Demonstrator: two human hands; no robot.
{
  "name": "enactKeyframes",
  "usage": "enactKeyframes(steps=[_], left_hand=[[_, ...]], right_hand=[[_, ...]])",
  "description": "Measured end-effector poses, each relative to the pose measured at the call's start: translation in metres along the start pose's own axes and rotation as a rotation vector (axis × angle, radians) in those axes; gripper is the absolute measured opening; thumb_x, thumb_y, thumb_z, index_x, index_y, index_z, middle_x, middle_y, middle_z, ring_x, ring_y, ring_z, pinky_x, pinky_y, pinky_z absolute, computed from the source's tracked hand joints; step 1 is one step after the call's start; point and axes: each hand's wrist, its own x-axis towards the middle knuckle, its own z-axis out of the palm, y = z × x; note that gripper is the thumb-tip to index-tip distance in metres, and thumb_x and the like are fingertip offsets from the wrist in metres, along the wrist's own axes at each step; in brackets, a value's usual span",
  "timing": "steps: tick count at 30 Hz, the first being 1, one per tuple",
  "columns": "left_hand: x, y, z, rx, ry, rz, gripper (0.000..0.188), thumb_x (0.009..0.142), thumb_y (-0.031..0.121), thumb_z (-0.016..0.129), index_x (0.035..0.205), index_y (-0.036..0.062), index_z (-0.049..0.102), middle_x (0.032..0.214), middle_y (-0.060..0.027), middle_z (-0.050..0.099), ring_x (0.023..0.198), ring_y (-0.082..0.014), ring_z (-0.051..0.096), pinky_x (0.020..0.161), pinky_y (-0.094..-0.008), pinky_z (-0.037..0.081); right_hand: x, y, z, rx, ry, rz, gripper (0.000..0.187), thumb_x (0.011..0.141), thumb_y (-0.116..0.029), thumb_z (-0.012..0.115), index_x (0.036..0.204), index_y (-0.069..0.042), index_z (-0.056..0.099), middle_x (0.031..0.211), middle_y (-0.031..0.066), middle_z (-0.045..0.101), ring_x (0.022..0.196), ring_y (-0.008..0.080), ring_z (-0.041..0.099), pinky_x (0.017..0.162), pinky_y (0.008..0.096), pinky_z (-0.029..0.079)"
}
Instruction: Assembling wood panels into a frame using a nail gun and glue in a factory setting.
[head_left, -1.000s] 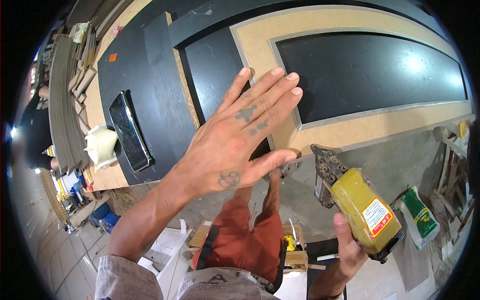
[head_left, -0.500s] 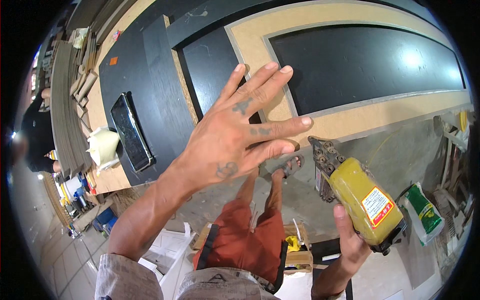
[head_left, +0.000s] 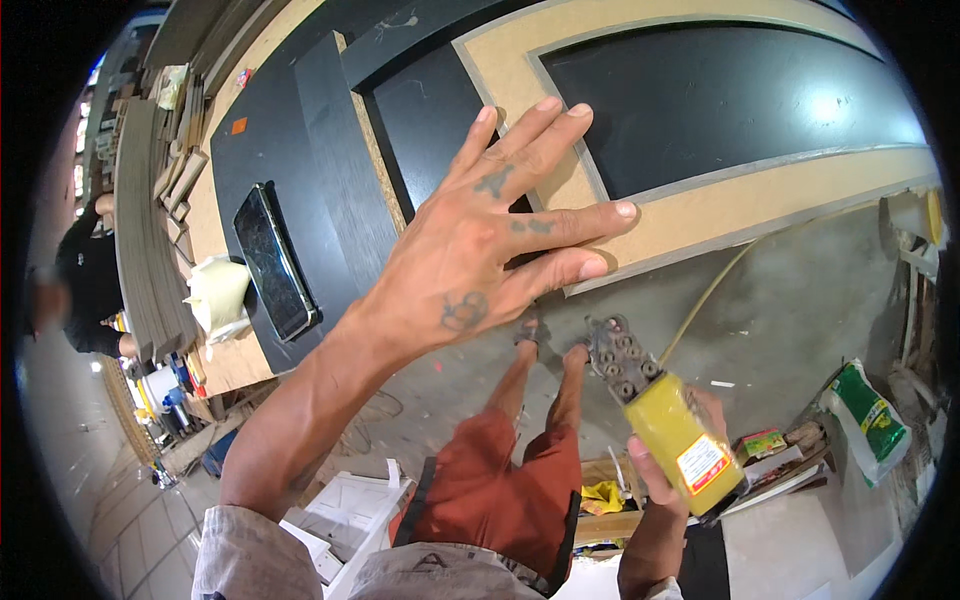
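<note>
My left hand [head_left: 460, 230] is spread palm down over the near left corner of a framed panel [head_left: 690, 235]. This panel has a bare wood-coloured frame with grey edges round a black inset. Whether the palm presses on it is hidden. Lower right, off the panel's edge, my right hand [head_left: 655, 475] is wrapped round the body of a yellow power tool [head_left: 690, 440]. Its head [head_left: 622, 360] carries several small metal rollers and points up and left, toward the panel. The fingers on the tool's far side barely show.
A phone [head_left: 273, 262] lies on the black board [head_left: 300, 150] at left, beside a cream-coloured packet [head_left: 218, 295]. Stacked boards [head_left: 145, 230] stand farther left, with another person in black [head_left: 90, 270] behind them. A yellow hose or cord [head_left: 715, 290] and a green-white bag [head_left: 868, 420] are at right.
The tool in my right hand has moved left and down, away from the panel's edge, and turned a little. My left hand stays spread over the panel's corner. The view has shifted slightly.
</note>
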Motion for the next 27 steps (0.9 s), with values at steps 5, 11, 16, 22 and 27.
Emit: enactKeyframes(steps=[5, 11, 16, 22, 27], left_hand=[[0.001, 0.001, 0.001, 0.009, 0.012, 0.009, 0.039, 0.079, 0.038, 0.072, 0.117, 0.0286, 0.070, 0.151, -0.0125, 0.039, 0.142, -0.0347, 0.032, 0.118, -0.0509, 0.015], [0.003, 0.004, 0.001, 0.053, 0.005, 0.036, 0.041, 0.078, 0.037, 0.074, 0.116, 0.0218, 0.072, 0.149, -0.0165, 0.041, 0.141, -0.0354, 0.033, 0.117, -0.0490, 0.016], [0.002, 0.003, 0.001, 0.092, -0.003, 0.038, 0.041, 0.079, 0.038, 0.074, 0.116, 0.0210, 0.071, 0.149, -0.0173, 0.041, 0.141, -0.0355, 0.034, 0.117, -0.0482, 0.018], [0.002, 0.001, -0.003, 0.123, -0.025, 0.063, 0.049, 0.078, 0.041, 0.075, 0.120, 0.0170, 0.069, 0.149, -0.0167, 0.041, 0.141, -0.0338, 0.033, 0.118, -0.0492, 0.016], [0.004, 0.004, 0.000, 0.039, 0.019, 0.010, 0.082, 0.075, 0.044, 0.078, 0.143, 0.0123, 0.045, 0.147, -0.0143, 0.044, 0.142, -0.0333, 0.032, 0.118, -0.0492, 0.016]], right_hand=[[-0.010, 0.047, 0.023, 0.206, -0.087, 0.058, 0.042, 0.076, -0.034, 0.075, 0.097, 0.000, 0.064, 0.080, 0.0089, 0.065, 0.070, 0.0259, 0.064, 0.068, 0.0340, 0.050], [0.021, 0.046, 0.052, 0.207, 0.156, -0.308, 0.024, 0.065, -0.014, 0.077, 0.074, 0.000, 0.059, 0.066, 0.0097, 0.058, 0.057, 0.0238, 0.058, 0.058, 0.0339, 0.047], [0.033, 0.036, 0.066, 0.244, 0.208, -0.376, 0.017, 0.069, 0.009, 0.073, 0.085, 0.008, 0.067, 0.056, 0.0064, 0.052, 0.046, 0.0145, 0.051, 0.048, 0.0255, 0.041], [0.021, 0.043, 0.063, 0.177, 0.211, -0.350, 0.029, 0.060, -0.009, 0.076, 0.079, 0.007, 0.060, 0.065, 0.0113, 0.059, 0.057, 0.0247, 0.059, 0.054, 0.0328, 0.048], [0.009, 0.051, 0.054, 0.258, 0.178, -0.337, 0.036, 0.064, -0.014, 0.080, 0.087, 0.006, 0.062, 0.076, 0.0126, 0.064, 0.068, 0.0291, 0.064, 0.067, 0.0373, 0.052]])
